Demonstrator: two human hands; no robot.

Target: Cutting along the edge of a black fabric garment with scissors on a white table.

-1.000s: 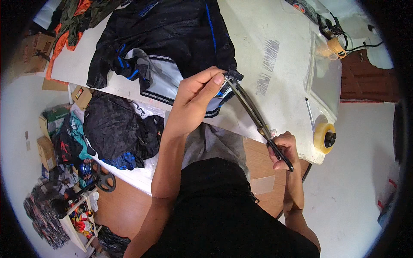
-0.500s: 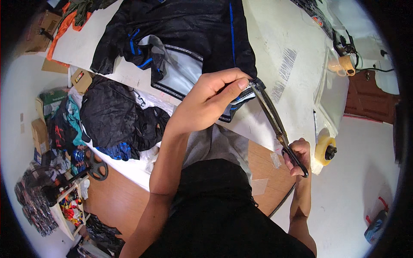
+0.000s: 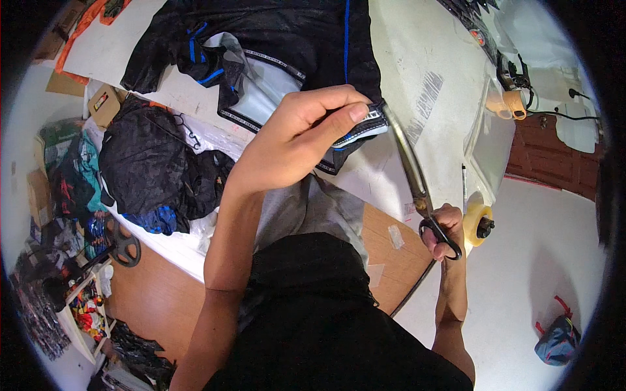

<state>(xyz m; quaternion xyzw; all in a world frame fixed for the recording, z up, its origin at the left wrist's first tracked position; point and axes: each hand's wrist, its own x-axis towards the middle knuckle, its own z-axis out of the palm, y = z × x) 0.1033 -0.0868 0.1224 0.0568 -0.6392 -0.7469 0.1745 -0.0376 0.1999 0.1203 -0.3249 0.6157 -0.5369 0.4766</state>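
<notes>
A black jacket with blue piping (image 3: 300, 26) lies on the white tabletop (image 3: 417, 58), its pale inner side partly turned out. My left hand (image 3: 306, 130) pinches a folded trim edge of it (image 3: 355, 135) between thumb and fingers. My right hand (image 3: 443, 231) grips black-handled metal scissors (image 3: 411, 163) by the loops; their long blades reach up to the trim beside my left fingertips, and the tips meet the fabric there. The blades look nearly closed; whether fabric is between them is too small to tell.
A yellow tape roll (image 3: 478, 218) and a pen (image 3: 463, 189) lie by the right edge. Cables (image 3: 554, 117) run at the back right. A pile of dark garments (image 3: 143, 163), cardboard pieces (image 3: 104, 104) and a cluttered wooden rack (image 3: 78, 313) are at left. A bag (image 3: 557, 339) lies low right.
The scissor blades look closer together than a second ago. Both hands and the held trim shifted right, then my left hand moved slightly up and left, as the view also moved a little.
</notes>
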